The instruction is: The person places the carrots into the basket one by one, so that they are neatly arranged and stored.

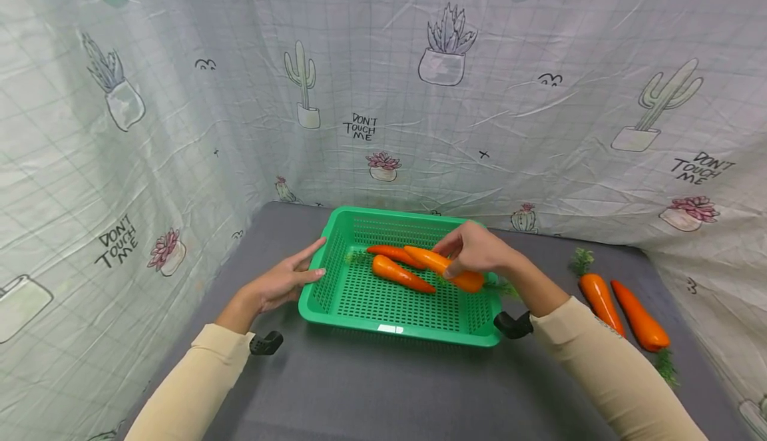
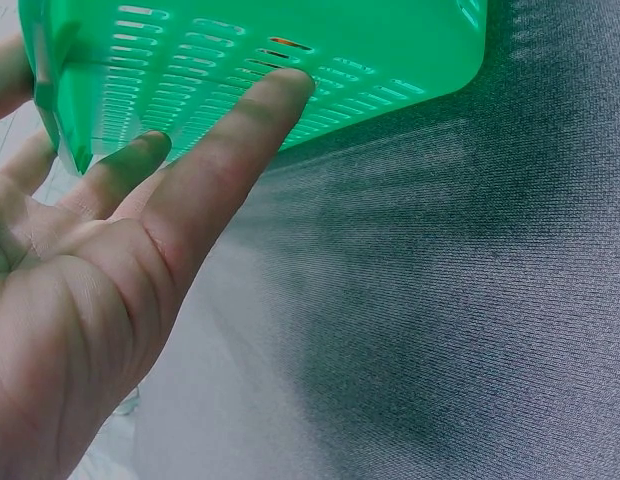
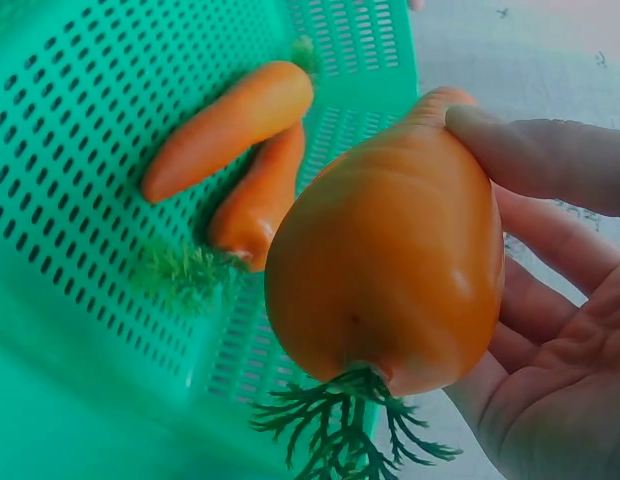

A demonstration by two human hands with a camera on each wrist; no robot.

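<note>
In the head view my right hand [image 1: 479,248] pinches an orange carrot [image 1: 422,256] between thumb and fingers, above the right part of a green plastic basket [image 1: 353,321]. The right wrist view shows this carrot's thick end [image 3: 390,270] with green leaves [image 3: 355,420] hanging from it. Two other carrots lie inside the basket, one in front [image 1: 400,274] and one behind [image 1: 383,250]. My left hand [image 1: 284,284] holds the basket's left side, thumb over the rim. Its fingers [image 2: 230,150] lie against the outer wall in the left wrist view.
Two more carrots lie on the grey tabletop [image 1: 383,388] at the right, one with its leaves away from me [image 1: 599,301] and one with its leaves toward me [image 1: 644,324]. A pale cactus-print curtain [image 1: 383,81] surrounds the table at the back and sides.
</note>
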